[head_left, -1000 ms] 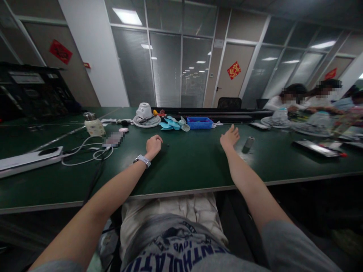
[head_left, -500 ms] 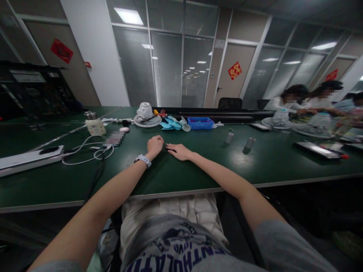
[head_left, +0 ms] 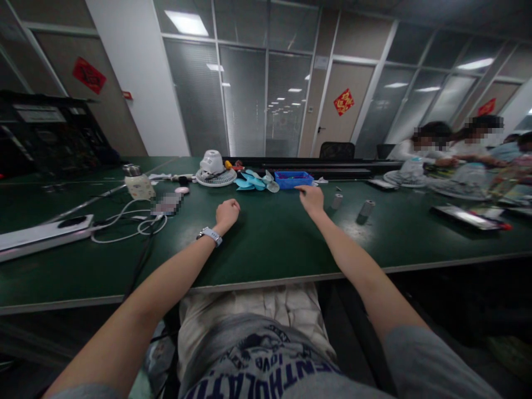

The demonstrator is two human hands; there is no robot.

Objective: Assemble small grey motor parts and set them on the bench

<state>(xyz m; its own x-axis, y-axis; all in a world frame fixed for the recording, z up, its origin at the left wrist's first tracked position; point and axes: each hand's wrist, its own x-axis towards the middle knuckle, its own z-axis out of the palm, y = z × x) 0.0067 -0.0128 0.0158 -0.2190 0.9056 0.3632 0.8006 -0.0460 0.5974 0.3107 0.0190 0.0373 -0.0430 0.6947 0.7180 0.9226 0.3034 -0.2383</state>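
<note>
- The left hand [head_left: 226,213] rests curled in a loose fist on the green bench [head_left: 266,244]; nothing shows in it.
- The right hand [head_left: 311,198], fingers loosely extended and empty, reaches to the near edge of the blue tray [head_left: 292,179].
- Two small grey cylinders [head_left: 366,208] stand just right of it.

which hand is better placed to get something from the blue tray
Right. The right hand is stretched out with its fingertips just short of the blue tray, while the left hand rests as a fist on the table, nearer the body and further left.
</note>
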